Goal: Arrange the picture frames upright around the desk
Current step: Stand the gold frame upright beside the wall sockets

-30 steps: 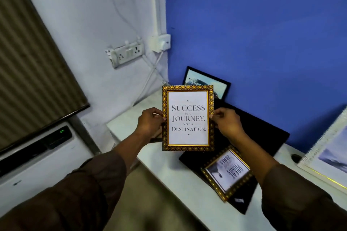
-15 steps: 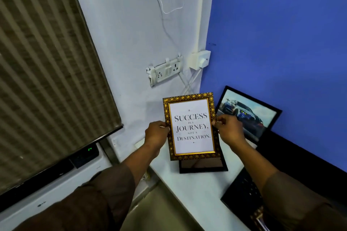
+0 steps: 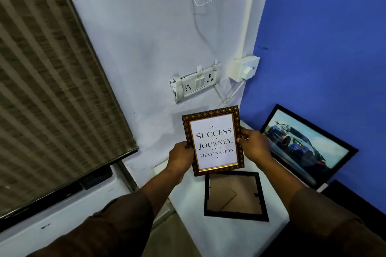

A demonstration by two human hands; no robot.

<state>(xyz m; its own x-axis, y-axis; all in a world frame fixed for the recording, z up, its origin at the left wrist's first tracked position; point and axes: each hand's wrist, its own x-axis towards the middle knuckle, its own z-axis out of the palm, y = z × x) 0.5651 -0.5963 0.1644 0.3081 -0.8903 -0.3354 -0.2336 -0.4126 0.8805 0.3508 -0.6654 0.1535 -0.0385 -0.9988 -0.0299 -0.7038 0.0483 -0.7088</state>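
Observation:
I hold a gold-patterned frame (image 3: 213, 142) with a "Success is a journey" print upright over the far left corner of the white desk (image 3: 219, 233). My left hand (image 3: 181, 156) grips its left edge and my right hand (image 3: 253, 146) grips its right edge. Just below it a black frame (image 3: 236, 196) lies face down on the desk, its cardboard back and stand showing. A black-framed car picture (image 3: 307, 148) leans upright against the blue wall to the right.
A socket plate (image 3: 196, 83) and a white switch box (image 3: 244, 69) with cables sit on the white wall above the corner. A striped blind (image 3: 48, 81) and a white appliance (image 3: 62, 210) are to the left. A dark object (image 3: 351, 194) lies at the desk's right.
The view has swung left and closer to the corner. The gold frame has moved with both hands toward the white wall, and the face-down black frame now shows fully beneath it.

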